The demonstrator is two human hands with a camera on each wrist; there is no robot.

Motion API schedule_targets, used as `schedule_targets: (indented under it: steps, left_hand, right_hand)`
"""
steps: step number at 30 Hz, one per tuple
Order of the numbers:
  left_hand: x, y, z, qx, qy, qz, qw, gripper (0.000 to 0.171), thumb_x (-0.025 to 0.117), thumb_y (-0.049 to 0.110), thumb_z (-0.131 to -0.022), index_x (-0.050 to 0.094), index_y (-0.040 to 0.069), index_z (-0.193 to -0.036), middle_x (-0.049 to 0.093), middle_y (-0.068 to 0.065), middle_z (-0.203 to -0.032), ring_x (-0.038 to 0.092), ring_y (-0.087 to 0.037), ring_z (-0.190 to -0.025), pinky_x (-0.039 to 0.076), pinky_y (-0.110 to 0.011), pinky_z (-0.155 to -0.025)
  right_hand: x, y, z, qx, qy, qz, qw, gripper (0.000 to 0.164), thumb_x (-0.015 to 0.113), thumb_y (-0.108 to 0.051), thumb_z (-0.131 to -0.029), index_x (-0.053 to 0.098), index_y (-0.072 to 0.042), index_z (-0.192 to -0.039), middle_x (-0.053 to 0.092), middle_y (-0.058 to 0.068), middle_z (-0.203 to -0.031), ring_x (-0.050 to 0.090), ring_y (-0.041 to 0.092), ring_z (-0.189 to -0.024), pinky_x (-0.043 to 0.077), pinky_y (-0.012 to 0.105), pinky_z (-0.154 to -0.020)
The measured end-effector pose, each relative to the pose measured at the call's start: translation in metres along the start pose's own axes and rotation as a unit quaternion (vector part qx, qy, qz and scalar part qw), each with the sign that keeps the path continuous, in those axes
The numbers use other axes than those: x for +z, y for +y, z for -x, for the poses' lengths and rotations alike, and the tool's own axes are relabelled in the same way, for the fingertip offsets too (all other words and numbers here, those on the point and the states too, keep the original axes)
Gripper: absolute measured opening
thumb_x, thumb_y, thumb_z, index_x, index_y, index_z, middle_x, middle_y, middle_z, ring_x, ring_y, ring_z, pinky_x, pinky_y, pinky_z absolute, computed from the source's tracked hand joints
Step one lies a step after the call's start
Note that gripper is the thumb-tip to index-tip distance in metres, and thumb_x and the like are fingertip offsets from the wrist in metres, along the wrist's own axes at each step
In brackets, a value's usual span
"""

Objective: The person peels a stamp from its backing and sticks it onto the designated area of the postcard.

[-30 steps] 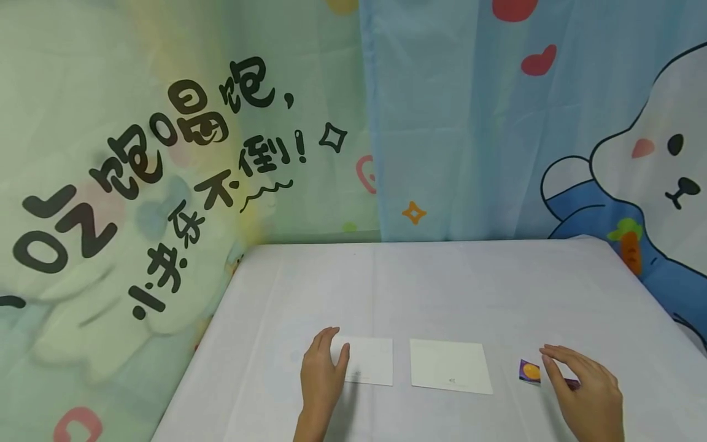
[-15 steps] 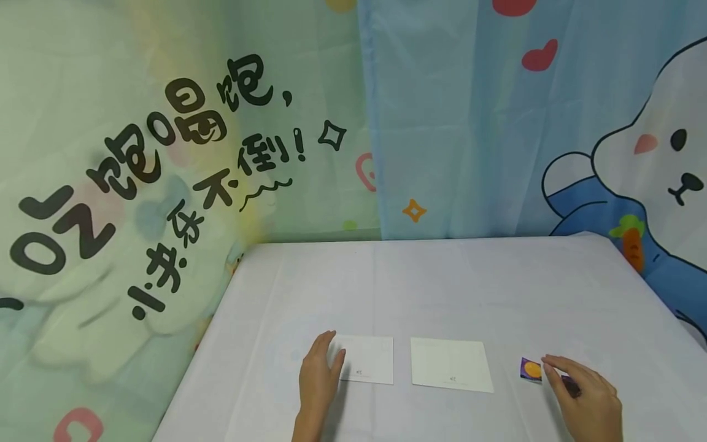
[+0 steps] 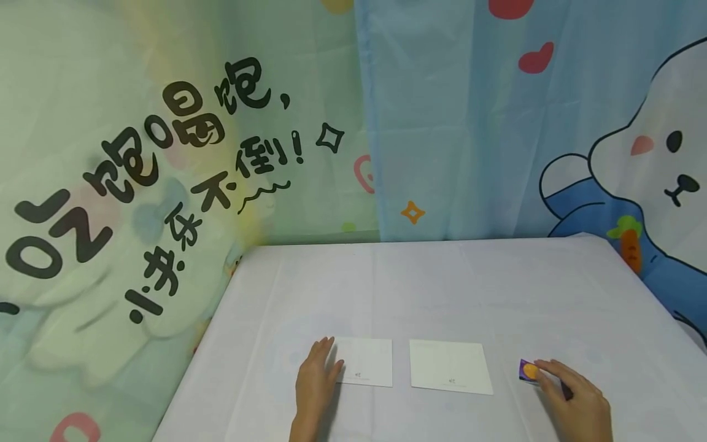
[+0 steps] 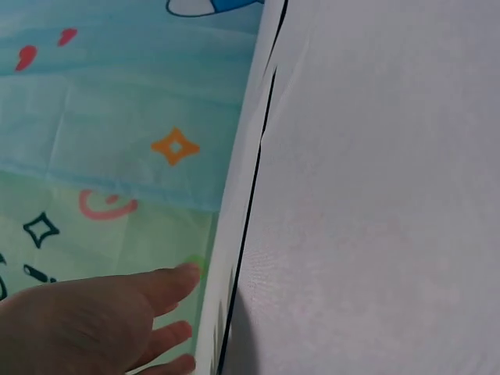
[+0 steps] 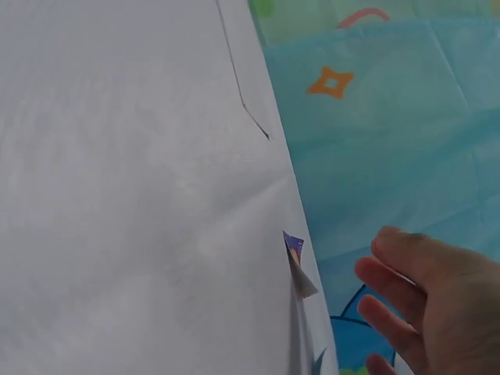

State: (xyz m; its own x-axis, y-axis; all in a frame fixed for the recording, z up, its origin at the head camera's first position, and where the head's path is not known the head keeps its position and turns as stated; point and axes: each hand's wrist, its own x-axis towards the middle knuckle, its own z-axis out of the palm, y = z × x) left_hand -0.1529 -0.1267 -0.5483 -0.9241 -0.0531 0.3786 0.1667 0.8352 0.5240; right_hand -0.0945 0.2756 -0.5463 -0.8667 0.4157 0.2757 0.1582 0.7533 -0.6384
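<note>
My left hand (image 3: 316, 382) hovers at the left edge of a white paper card (image 3: 366, 361), fingers loosely extended and holding nothing. In the left wrist view the fingers (image 4: 173, 283) are apart from the table. A second white card (image 3: 450, 365) lies flat to the right of the first. My right hand (image 3: 577, 396) is over a small purple card with an orange round print (image 3: 528, 371), covering part of it. In the right wrist view a gap shows between the fingers (image 5: 406, 248) and the purple card (image 5: 294, 247), which has a raised edge.
A white cloth (image 3: 442, 288) covers the table. Behind it hang a green curtain (image 3: 309, 209) with black lettering and a blue curtain (image 3: 442, 123) with a cartoon rabbit. The two white cards lie with a narrow gap between them.
My right hand has come down and left toward the purple card, covering more of it. My left hand has shifted slightly down and left, uncovering a small mark on the left white card.
</note>
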Motion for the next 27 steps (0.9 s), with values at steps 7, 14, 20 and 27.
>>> schedule_targets:
  steps: [7, 14, 20, 27]
  left_hand:
    - [0.004, -0.003, 0.004, -0.007, -0.021, -0.007, 0.9997, 0.051, 0.077, 0.019, -0.072, 0.061, 0.008, -0.119, 0.057, -0.014, -0.123, 0.050, -0.037, -0.116, 0.042, -0.052, -0.089]
    - [0.006, -0.004, 0.005, -0.005, -0.023, -0.012, 0.9997, 0.048, 0.078, 0.019, -0.070, 0.064, 0.007, -0.115, 0.057, -0.015, -0.122, 0.049, -0.037, -0.117, 0.041, -0.052, -0.091]
    - [0.005, -0.005, 0.005, -0.011, -0.031, -0.011, 0.9994, 0.044, 0.078, 0.018, -0.070, 0.066, 0.008, -0.111, 0.057, -0.015, -0.123, 0.048, -0.037, -0.118, 0.040, -0.052, -0.092]
    - [0.005, -0.006, 0.005, -0.010, -0.039, -0.009, 0.9991, 0.040, 0.078, 0.018, -0.072, 0.067, 0.008, -0.109, 0.056, -0.015, -0.123, 0.047, -0.036, -0.119, 0.039, -0.052, -0.093]
  right_hand:
    - [0.005, 0.012, -0.001, 0.014, -0.063, -0.003, 0.998, 0.043, 0.066, -0.025, -0.086, 0.058, 0.002, -0.119, 0.052, 0.020, -0.126, 0.034, 0.044, -0.125, 0.025, 0.062, -0.097]
    - [0.007, 0.017, 0.001, -0.040, -0.077, 0.010, 0.996, 0.050, 0.066, -0.031, -0.085, 0.057, 0.006, -0.117, 0.050, 0.024, -0.123, 0.029, 0.046, -0.126, 0.010, 0.059, -0.103]
    - [0.007, 0.020, 0.001, -0.074, -0.077, 0.009, 0.994, 0.044, 0.065, -0.027, -0.086, 0.058, 0.007, -0.114, 0.052, 0.025, -0.121, 0.030, 0.047, -0.125, 0.009, 0.060, -0.103]
    - [0.007, 0.027, 0.001, -0.115, -0.079, 0.012, 0.990, 0.040, 0.064, -0.027, -0.087, 0.061, 0.002, -0.114, 0.055, 0.024, -0.118, 0.033, 0.047, -0.124, 0.012, 0.061, -0.102]
